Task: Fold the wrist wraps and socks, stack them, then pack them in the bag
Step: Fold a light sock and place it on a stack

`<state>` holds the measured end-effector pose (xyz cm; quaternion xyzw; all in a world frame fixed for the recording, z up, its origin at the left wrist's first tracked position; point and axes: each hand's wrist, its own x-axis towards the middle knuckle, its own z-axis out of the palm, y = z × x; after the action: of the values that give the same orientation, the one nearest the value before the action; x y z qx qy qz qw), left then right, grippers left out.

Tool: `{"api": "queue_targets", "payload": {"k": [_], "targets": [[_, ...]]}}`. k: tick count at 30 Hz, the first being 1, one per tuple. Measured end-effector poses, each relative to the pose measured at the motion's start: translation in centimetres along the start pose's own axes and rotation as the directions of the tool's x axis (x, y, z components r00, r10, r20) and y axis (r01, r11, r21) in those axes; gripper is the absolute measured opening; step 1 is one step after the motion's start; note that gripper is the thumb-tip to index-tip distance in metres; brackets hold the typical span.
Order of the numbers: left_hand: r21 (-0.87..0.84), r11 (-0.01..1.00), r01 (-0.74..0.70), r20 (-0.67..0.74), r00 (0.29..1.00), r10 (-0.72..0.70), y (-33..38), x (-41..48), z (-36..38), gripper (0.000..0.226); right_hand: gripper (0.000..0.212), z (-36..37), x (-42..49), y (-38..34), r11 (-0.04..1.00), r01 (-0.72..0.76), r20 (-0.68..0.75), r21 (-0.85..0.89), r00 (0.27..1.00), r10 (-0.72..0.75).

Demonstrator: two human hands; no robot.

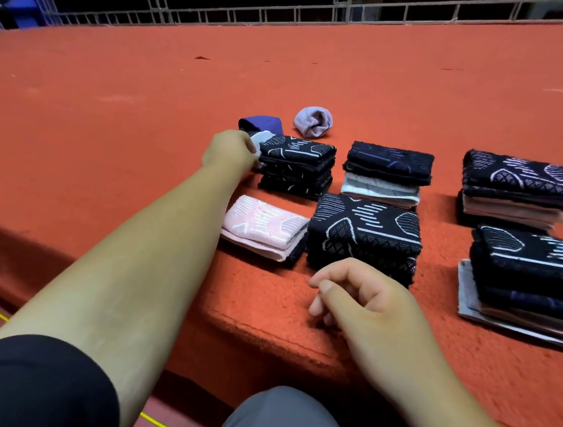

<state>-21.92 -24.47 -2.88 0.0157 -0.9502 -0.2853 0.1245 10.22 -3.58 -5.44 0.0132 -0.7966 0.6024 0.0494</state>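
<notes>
Where the folded piles are laid out on the red carpeted ledge (109, 128), the back-left dark pile (296, 166) is reached at its left side by the left hand (231, 148). Its fingers are hidden behind the hand's own back, so it cannot be told whether anything is pinched. A pale cloth (261, 139) is partly covered just beyond that hand, with a blue sock (261, 123) behind it and a lavender sock (313, 121) bunched nearby. A pink pile (265, 227) and a dark patterned pile (364, 235) are set nearer, touching. The right hand (364, 300) is held at the ledge's front edge, fingers loosely curled on nothing. The far-right pile (531, 282) is cut off by the frame edge.
</notes>
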Motion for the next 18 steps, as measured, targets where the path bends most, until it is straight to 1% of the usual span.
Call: {"api": "queue_targets", "payload": {"k": [2, 4, 7, 10, 12, 14, 16, 18], "targets": [[-0.05, 0.998, 0.041, -0.009, 0.999, -0.042, -0.7, 0.5, 0.0, 0.006, 0.02, 0.0, 0.0, 0.1, 1.0, 0.0, -0.002, 0.0, 1.0, 0.0], [-0.117, 0.992, 0.052, -0.065, 0.996, -0.06, -0.7, 0.2, -0.7, 0.002, 0.02, 0.0, 0.0, 0.1, 1.0, 0.003, -0.004, 0.002, 1.0, -0.003], [-0.2, 0.979, 0.042, -0.187, 0.979, -0.08, -0.4, -0.8, -2.6, 0.012, 0.02, 0.0, 0.0, 0.2, 1.0, 0.012, -0.001, -0.009, 1.0, -0.012], [-0.337, 0.941, 0.039, -0.273, 0.952, -0.137, -0.2, -2.5, -5.4, 0.018, 0.021, 0.1, -0.4, 0.1, 0.999, 0.033, -0.003, -0.023, 0.999, -0.033], [-0.455, 0.89, 0.04, -0.273, 0.945, -0.182, -0.5, -3.9, -7.4, 0.021, 0.022, 0.1, -0.9, 0.2, 0.998, 0.058, 0.001, -0.037, 0.998, -0.058], [-0.61, 0.791, 0.049, -0.225, 0.946, -0.233, -0.1, -6.2, -9.3, 0.017, 0.021, 0.2, -1.2, 0.3, 0.993, 0.095, 0.016, -0.067, 0.995, -0.094], [-0.716, 0.697, 0.035, -0.181, 0.955, -0.234, 1.1, -9.4, -11.0, 0.008, 0.021, 0.1, -1.7, 0.2, 0.988, 0.136, 0.023, -0.072, 0.991, -0.135], [-0.782, 0.622, 0.043, -0.11, 0.973, -0.205, 2.7, -13.5, -12.2, 0.007, 0.023, 0.1, -2.1, 0.3, 0.987, 0.158, -0.009, -0.042, 0.987, -0.158]]}}
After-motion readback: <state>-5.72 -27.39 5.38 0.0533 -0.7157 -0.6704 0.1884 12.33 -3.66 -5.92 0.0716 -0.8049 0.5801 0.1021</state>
